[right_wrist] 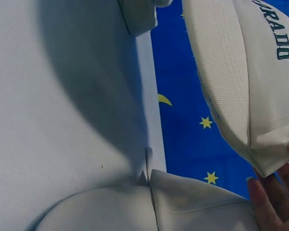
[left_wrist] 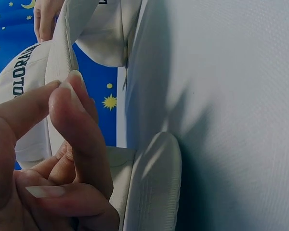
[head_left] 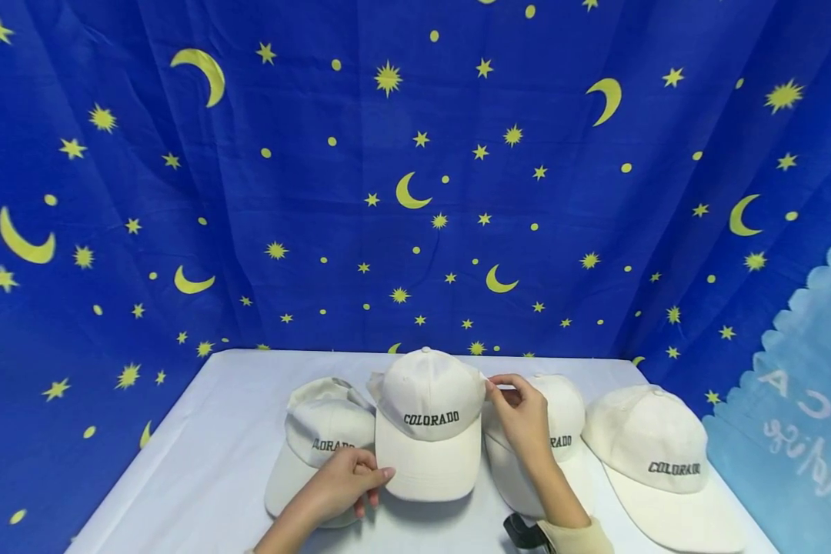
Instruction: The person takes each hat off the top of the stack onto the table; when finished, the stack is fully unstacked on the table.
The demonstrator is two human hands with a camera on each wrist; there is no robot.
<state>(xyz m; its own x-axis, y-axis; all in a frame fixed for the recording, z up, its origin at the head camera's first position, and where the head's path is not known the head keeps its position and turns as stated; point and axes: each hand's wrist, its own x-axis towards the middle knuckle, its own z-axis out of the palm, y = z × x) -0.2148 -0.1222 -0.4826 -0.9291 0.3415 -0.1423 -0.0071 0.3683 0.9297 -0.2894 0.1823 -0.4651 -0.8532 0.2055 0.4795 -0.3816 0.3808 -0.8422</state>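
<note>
A cream baseball cap (head_left: 428, 462) with COLORADO lettered in dark thread is held up above the table, its front toward me. My left hand (head_left: 346, 481) pinches the left edge of its brim (left_wrist: 65, 53) between thumb and finger. My right hand (head_left: 526, 419) grips the cap's right side at the lower edge of the crown, as the right wrist view also shows with the cap (right_wrist: 269, 96). Behind my left hand lies a matching cap (head_left: 305, 423), partly covered. Another cap (head_left: 566, 404) sits behind my right forearm, which hides part of its lettering.
A further matching cap (head_left: 651, 438) lies at the right end of the white table (head_left: 215, 431). A blue curtain (head_left: 305, 192) with yellow moons and stars hangs around the back and sides. Light blue scalloped cloth (head_left: 796, 431) hangs at the right.
</note>
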